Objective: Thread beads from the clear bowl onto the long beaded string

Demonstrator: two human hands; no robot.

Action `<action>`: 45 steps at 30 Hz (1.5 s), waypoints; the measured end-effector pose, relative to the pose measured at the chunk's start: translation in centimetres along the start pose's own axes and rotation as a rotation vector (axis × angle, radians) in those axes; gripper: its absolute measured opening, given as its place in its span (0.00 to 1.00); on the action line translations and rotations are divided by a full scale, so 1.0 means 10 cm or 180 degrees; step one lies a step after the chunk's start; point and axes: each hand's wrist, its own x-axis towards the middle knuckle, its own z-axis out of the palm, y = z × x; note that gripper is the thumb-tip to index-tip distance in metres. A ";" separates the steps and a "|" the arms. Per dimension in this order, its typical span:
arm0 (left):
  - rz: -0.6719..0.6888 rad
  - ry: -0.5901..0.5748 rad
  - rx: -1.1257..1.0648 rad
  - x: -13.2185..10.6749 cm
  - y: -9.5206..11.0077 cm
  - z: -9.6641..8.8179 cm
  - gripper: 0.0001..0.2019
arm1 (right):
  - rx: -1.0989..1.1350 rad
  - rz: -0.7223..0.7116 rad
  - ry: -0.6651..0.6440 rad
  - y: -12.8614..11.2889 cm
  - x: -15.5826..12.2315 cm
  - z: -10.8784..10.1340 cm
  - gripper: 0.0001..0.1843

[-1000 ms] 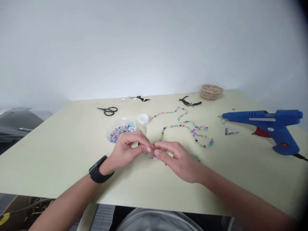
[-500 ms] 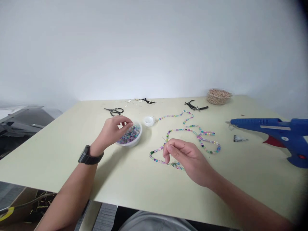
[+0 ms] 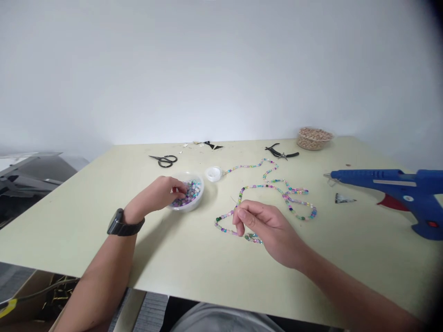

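Head view, looking down over the bench (image 3: 166,263): from where I stand, I can see two hands busy with beads. On the left, the left hand (image 3: 156,195) dips its fingers into a clear bowl (image 3: 193,207) and touches the small beads (image 3: 194,190) inside. Its fingers are bent, but I can't tell if the tips are pinched together on a bead. A black watch (image 3: 118,224) is on that wrist. Nearer the middle, the right hand (image 3: 268,226) has its thumb and finger pressed tight on a thin thread (image 3: 234,199). One end of the thread pokes up to the far left of the fingers.

A long bead string (image 3: 263,186) lies on the bench in wiggly loops. It goes from beside a small white round piece (image 3: 214,174), bends over to the right, then comes back left and near, passing partly behind the right hand. The beads are pink, purple, green, blue and yellow.

On the far left side lie black scissors (image 3: 166,161), with some dark scraps (image 3: 209,145) farther off. Black pliers (image 3: 292,154) rest on the far side, just left of a tub of tan bits (image 3: 314,139). A big blue glue gun (image 3: 367,177) lies on the right, near a small black and white piece (image 3: 342,198).
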 end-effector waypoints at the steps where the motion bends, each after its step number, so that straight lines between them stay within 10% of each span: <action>1: 0.0038 0.0007 -0.0012 0.00 -0.01 0.00 0.10 | 0.0004 0.0007 -0.0016 0.00 0.00 0.00 0.20; 19: 0.0323 0.0071 -0.0277 0.00 0.08 -0.01 0.09 | -0.0180 0.0400 0.0002 -0.02 0.00 -0.01 0.21; 30: 0.0895 0.0113 -0.2971 -0.08 0.59 0.25 0.08 | -0.0182 0.0307 0.0102 -0.05 -0.01 0.02 0.21; 45: 0.1113 0.0017 -0.3179 -0.13 0.78 0.35 0.08 | -0.0424 0.0215 -0.0083 -0.02 -0.03 0.02 0.16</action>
